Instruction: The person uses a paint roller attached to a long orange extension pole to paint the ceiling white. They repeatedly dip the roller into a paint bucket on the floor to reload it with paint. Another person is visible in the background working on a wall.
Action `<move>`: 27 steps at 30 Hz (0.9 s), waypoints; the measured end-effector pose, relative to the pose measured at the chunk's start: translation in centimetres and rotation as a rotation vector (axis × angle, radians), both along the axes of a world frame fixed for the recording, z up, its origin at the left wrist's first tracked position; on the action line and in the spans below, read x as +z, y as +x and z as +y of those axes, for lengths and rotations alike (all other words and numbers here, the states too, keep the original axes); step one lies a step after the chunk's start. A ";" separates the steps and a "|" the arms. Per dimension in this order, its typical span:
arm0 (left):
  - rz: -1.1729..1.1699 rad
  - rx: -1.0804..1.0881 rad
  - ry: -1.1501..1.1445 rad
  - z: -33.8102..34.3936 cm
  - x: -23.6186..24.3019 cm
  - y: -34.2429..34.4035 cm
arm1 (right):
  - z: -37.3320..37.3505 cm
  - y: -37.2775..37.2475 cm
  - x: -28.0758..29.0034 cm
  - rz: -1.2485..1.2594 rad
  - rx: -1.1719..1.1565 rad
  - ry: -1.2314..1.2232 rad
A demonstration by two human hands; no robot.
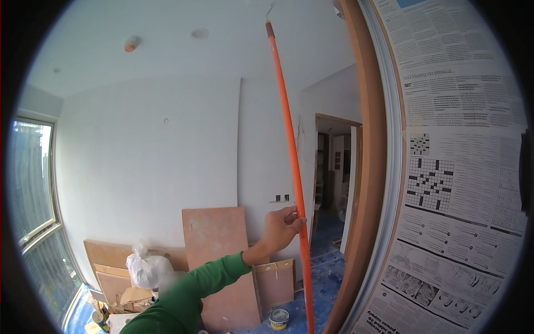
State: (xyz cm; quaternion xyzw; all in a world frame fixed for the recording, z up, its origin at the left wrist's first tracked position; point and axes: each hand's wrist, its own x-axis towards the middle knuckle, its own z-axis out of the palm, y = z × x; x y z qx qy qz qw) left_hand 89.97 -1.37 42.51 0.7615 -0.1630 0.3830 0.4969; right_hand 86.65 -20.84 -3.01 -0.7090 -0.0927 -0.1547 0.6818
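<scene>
Orange extension pole (292, 147), likely light, stiff and smooth, best held along its shaft (296, 172), was gripped there by the left hand (280, 227).

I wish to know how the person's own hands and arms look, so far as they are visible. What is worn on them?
The left hand is bare, without a glove, and no watch or bracelet shows at its wrist. The long sleeve on that arm is plain green and ends near the wrist. The right hand and arm are out of view.
</scene>
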 end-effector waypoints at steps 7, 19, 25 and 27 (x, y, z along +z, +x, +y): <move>-0.049 0.015 -0.011 6.2 2.4 4.8 | 4.5 3.9 0.2 -0.158 -0.091 -0.267; -0.010 0.121 0.011 19.3 7.6 14.1 | 14.8 11.2 5.2 -0.013 0.126 0.011; 0.065 0.218 -0.033 25.1 10.6 18.5 | 19.8 11.6 16.9 0.210 0.075 -0.391; 0.077 0.214 -0.089 27.1 11.2 19.6 | 21.5 12.6 18.2 0.053 0.055 -0.333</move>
